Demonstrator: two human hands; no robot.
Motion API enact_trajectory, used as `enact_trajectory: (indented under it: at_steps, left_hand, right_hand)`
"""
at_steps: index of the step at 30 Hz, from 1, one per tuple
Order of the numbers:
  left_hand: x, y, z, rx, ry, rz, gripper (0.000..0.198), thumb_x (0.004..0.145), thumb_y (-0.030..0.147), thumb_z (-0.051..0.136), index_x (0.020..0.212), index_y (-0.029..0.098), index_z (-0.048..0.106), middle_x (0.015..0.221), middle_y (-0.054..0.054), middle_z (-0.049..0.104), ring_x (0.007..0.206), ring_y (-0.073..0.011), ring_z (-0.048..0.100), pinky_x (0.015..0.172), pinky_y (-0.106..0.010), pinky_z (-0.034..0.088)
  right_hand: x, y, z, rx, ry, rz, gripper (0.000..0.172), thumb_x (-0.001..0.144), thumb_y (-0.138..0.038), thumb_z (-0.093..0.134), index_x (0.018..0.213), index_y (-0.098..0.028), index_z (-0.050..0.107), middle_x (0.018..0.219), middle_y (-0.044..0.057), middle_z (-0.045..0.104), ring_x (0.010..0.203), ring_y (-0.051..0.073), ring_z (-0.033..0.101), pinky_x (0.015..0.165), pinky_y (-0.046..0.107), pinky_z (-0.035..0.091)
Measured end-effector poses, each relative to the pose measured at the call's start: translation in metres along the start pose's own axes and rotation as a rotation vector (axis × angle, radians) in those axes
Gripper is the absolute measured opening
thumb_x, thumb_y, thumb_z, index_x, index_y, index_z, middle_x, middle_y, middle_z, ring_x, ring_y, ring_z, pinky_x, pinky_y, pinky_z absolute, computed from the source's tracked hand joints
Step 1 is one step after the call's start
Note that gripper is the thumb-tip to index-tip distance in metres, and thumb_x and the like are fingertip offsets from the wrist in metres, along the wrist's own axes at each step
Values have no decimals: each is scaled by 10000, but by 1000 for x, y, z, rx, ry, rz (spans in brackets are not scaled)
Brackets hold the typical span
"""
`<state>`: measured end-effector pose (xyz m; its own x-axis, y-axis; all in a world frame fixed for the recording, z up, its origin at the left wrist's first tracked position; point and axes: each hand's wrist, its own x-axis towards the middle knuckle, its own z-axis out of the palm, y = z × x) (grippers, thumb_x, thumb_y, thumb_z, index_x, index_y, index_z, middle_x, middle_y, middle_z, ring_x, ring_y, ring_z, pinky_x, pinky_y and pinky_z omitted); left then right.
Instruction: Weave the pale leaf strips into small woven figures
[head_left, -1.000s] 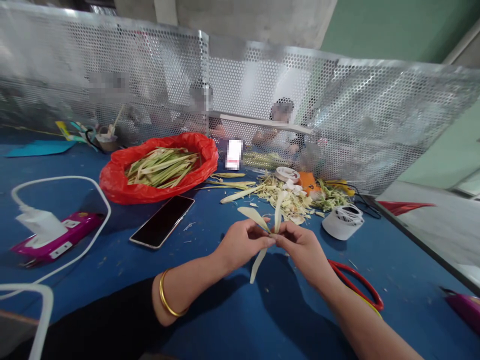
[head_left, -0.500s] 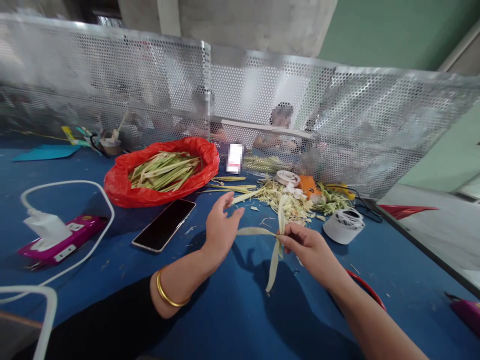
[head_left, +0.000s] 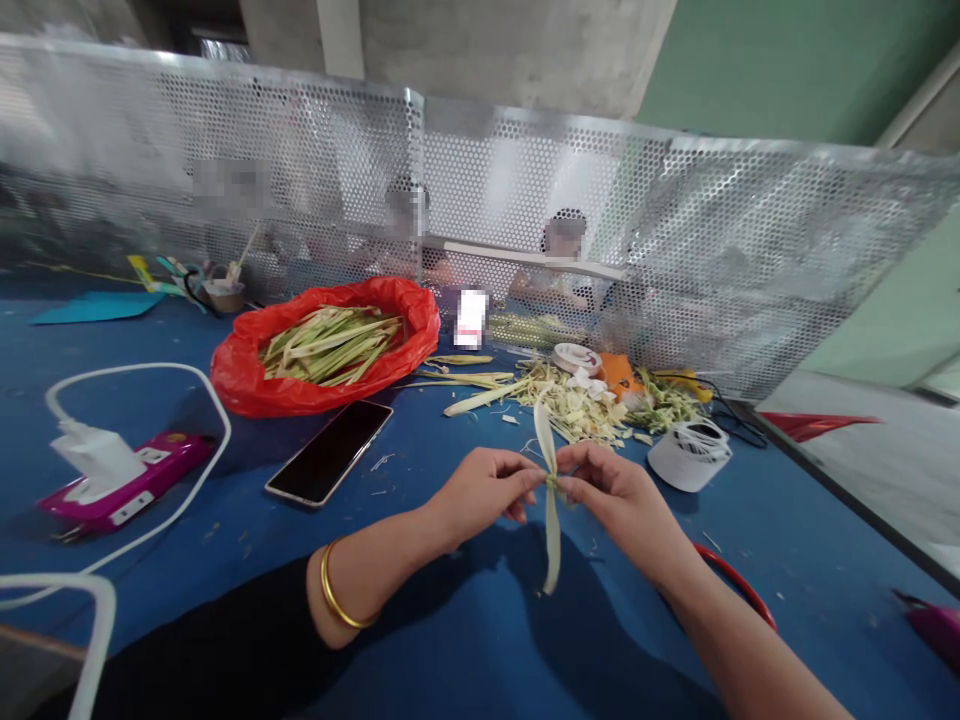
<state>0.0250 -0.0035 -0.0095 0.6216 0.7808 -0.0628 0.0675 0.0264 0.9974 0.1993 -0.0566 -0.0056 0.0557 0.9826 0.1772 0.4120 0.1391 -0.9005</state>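
Pale leaf strips (head_left: 553,548), crossed or knotted at the middle, are held above the blue table. One end points up and another hangs down. My right hand (head_left: 622,505) pinches the joint from the right with thumb and fingertips. From the left, my left hand (head_left: 487,495) is closed at the same joint, its thumb and fingers pressed on the leaf strip. The fingertips of both hands nearly meet and hide part of the crossing. Behind the hands lies a heap of leaf scraps (head_left: 581,415), with a longer loose strip (head_left: 484,398) at its left.
A red plastic bag (head_left: 247,390) of green leaf strips stands at the left, a phone (head_left: 330,455) in front of it. Farther left is a purple power strip (head_left: 165,465) with a white cable. Tape rolls (head_left: 688,460) are at the right. A perforated metal screen (head_left: 495,180) stands behind; people sit beyond it.
My left hand has moved right and down from an open pose and closed at the joint of the leaf strips. The strip end that pointed left is now in its fingers. My right hand stays there.
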Motion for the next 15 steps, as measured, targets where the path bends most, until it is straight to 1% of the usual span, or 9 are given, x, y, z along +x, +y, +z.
enact_trajectory:
  at_steps: [1, 3, 5, 6, 8, 11, 13, 15]
  left_hand:
    - [0, 0, 0, -37, -17, -39, 345, 755, 479, 645, 814, 143, 695, 675, -22, 650, 511, -102, 570, 526, -215, 448]
    - [0, -2, 1, -102, -76, -113, 373, 728, 487, 674, 869, 143, 697, 791, -64, 701, 552, -112, 612, 512, -211, 444]
    - [-1, -3, 1, -150, -98, -155, 363, 718, 437, 691, 931, 143, 696, 825, -79, 716, 550, -113, 618, 475, -201, 417]
    - [0, -4, 1, -163, -80, -160, 343, 719, 405, 691, 942, 143, 696, 814, -76, 717, 539, -108, 609, 457, -195, 397]
    - [1, -5, 1, -178, -10, -141, 282, 725, 349, 679, 916, 143, 699, 769, -61, 709, 521, -95, 584, 436, -185, 363]
    - [3, -4, 0, -188, 76, -118, 240, 729, 313, 671, 892, 138, 690, 702, -46, 688, 519, -89, 556, 447, -186, 354]
    - [3, -4, 0, -183, 98, -117, 269, 729, 309, 672, 936, 137, 679, 672, -39, 679, 529, -95, 555, 464, -193, 364]
    - [2, -4, 0, -162, 101, -110, 327, 733, 310, 672, 1016, 146, 663, 664, -28, 677, 549, -100, 564, 488, -198, 379]
  right_hand:
    - [0, 0, 1, 24, -2, -13, 192, 766, -321, 634, 902, -185, 619, 727, -3, 608, 648, 149, 543, 596, 268, 438]
    - [-1, 1, 2, 48, -33, -42, 176, 780, -308, 620, 906, -185, 621, 769, 12, 635, 687, 158, 580, 639, 279, 466]
    - [-1, 1, 1, 37, -59, -62, 164, 799, -298, 600, 919, -188, 620, 787, 17, 649, 703, 162, 597, 658, 287, 476]
    - [-2, 0, 0, 18, -56, -72, 170, 806, -296, 594, 935, -190, 621, 788, 18, 650, 703, 163, 596, 660, 290, 476]
    - [-1, 0, -4, -52, -10, -102, 190, 810, -295, 594, 965, -190, 626, 793, 23, 646, 706, 169, 583, 659, 298, 470]
    - [1, 0, -10, -234, 66, -173, 125, 813, -283, 602, 888, -192, 641, 772, 25, 623, 693, 171, 548, 650, 305, 442]
    - [2, 1, -12, -325, 59, -213, 88, 829, -264, 586, 813, -195, 638, 757, 22, 607, 686, 167, 533, 647, 303, 425]
    - [2, 2, -11, -362, 16, -241, 124, 854, -241, 553, 762, -199, 625, 750, 16, 596, 694, 162, 530, 653, 299, 417]
